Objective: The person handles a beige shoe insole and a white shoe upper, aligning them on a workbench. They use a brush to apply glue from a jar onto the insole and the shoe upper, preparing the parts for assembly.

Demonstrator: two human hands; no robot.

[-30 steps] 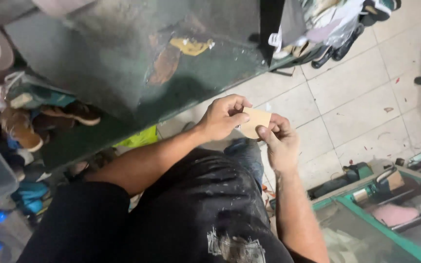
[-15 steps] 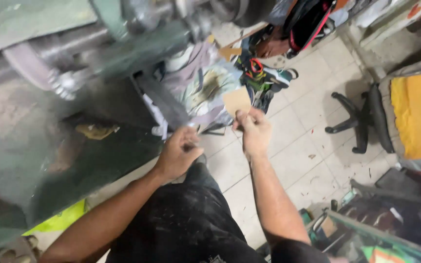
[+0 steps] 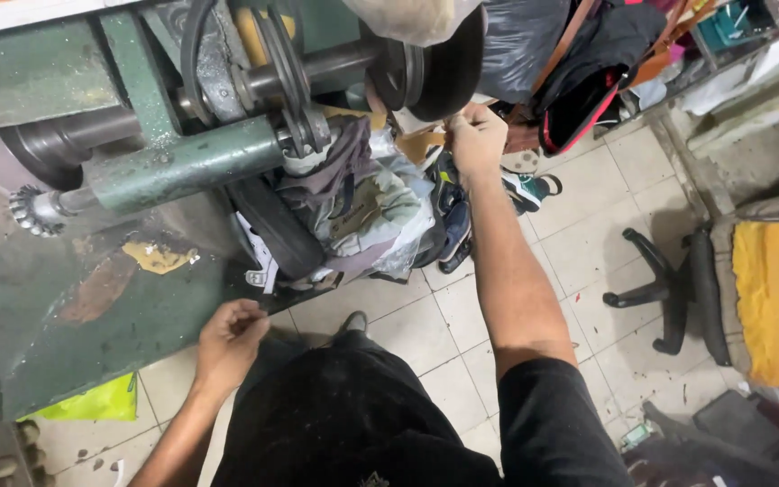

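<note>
Nearest the camera, the person's dark-clothed lap filled the lower frame above the tiled floor (image 3: 588, 243). Left hand (image 3: 230, 338) rested low at the near edge of the green machine bed (image 3: 92, 307), fingers curled loosely; no object visible in it, so the grip read as empty but half-closed. Half a second before, this hand was up near the right one; it had dropped back toward the lap.

Farther out, the right hand (image 3: 475, 140) was extended at arm's length, pinching the small tan leather piece (image 3: 421, 144) between fingers and thumb. A second earlier both hands held the piece close over the lap; now only the right carried it, and it sat just beside the dark wheel (image 3: 453, 68) on the machine's shaft (image 3: 335, 68). Whether piece and wheel touched could not be told. Judgement: the piece was being presented to the wheel one-handed.

Beyond, a heap of cloth (image 3: 362, 207) hung under the shaft; an office chair (image 3: 696, 280) stood at right.
</note>
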